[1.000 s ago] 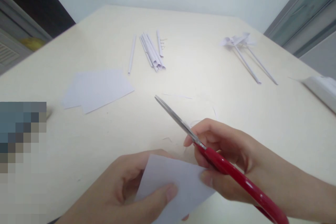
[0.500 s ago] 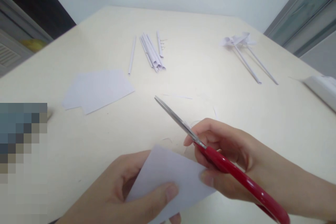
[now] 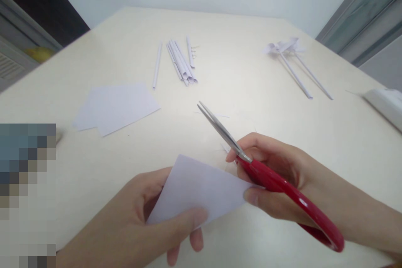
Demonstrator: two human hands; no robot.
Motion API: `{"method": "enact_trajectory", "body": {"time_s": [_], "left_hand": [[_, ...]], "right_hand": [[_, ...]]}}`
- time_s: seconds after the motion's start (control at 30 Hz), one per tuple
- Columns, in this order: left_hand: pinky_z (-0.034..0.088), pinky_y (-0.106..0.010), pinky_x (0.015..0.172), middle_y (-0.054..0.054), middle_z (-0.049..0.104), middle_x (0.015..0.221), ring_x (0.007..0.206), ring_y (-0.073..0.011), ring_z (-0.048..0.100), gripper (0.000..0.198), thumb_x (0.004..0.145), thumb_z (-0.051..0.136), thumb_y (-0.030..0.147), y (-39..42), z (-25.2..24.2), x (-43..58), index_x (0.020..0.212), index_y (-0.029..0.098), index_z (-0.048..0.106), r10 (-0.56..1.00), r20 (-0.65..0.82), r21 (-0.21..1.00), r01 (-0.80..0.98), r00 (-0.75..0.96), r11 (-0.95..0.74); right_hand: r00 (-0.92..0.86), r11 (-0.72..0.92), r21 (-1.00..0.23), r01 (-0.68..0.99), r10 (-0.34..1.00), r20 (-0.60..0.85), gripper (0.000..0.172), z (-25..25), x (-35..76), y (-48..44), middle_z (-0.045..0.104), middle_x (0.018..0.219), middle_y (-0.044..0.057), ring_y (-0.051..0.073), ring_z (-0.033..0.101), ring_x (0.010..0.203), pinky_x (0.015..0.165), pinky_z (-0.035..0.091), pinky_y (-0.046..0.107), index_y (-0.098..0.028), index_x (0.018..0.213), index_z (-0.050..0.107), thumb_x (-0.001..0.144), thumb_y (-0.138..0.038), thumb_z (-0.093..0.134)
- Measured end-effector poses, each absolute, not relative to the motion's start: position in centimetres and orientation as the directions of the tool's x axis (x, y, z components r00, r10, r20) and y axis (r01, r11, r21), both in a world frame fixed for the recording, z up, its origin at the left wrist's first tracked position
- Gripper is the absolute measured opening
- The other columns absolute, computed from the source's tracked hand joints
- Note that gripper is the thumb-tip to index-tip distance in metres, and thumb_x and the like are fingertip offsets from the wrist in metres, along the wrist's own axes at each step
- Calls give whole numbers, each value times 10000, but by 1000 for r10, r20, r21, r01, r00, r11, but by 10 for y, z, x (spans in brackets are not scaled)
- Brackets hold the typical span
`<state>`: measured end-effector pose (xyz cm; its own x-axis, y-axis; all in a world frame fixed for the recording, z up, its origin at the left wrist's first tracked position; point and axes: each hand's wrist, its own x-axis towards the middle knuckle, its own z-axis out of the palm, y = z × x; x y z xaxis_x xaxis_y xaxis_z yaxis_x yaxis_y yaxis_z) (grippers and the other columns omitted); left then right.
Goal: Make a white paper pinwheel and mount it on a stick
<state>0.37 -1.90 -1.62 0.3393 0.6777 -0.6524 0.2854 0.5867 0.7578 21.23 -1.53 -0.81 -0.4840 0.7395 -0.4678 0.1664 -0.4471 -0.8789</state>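
My left hand (image 3: 138, 222) pinches a folded piece of white paper (image 3: 196, 188) between thumb and fingers, just above the near edge of the cream table (image 3: 238, 75). My right hand (image 3: 276, 180) grips red-handled scissors (image 3: 266, 176); its thumb also presses the paper's right corner. The steel blades point up and to the left, slightly parted at the tips, clear of the paper.
Two flat white sheets (image 3: 116, 106) lie at the left. Several rolled paper tubes (image 3: 180, 60) lie at the back centre. Paper pinwheels on sticks (image 3: 292, 60) lie at the back right. A white object (image 3: 385, 102) sits at the right edge. Thin paper slivers lie near the scissors.
Both hands have lifted a little. The paper has been tilted flatter and further up. The scissors have moved right and up, and their tips have parted slightly.
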Motion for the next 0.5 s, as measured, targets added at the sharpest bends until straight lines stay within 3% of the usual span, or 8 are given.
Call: {"method": "enact_trajectory", "body": {"time_s": [0.13, 0.3, 0.5], "left_hand": [[428, -132, 424, 32, 637, 509, 455, -89, 519, 102, 635, 727, 201, -19, -17, 4, 547, 202, 674, 728, -615, 785, 317, 302, 532], [446, -146, 428, 17, 647, 521, 455, -99, 524, 65, 644, 735, 238, -18, -19, 3, 629, 200, 684, 742, -597, 800, 298, 304, 521], [455, -135, 442, 10, 655, 544, 501, -107, 589, 161, 804, 602, 293, -17, -27, -4, 894, 205, 702, 745, -521, 849, 163, 416, 503]], "right_hand": [[-435, -383, -902, 198, 790, -431, 296, -11, 215, -11, 468, 726, -39, 87, 466, 626, 554, 399, 196, -260, 987, 525, 753, -95, 603], [-390, -239, -944, 227, 866, -313, 258, -16, 224, 1, 484, 745, -40, 68, 471, 558, 492, 399, 173, -271, 982, 523, 779, -130, 596], [-367, -157, -951, 267, 896, -250, 261, -16, 230, 8, 518, 739, -41, 67, 478, 532, 457, 388, 170, -275, 998, 498, 795, -137, 586]]}}
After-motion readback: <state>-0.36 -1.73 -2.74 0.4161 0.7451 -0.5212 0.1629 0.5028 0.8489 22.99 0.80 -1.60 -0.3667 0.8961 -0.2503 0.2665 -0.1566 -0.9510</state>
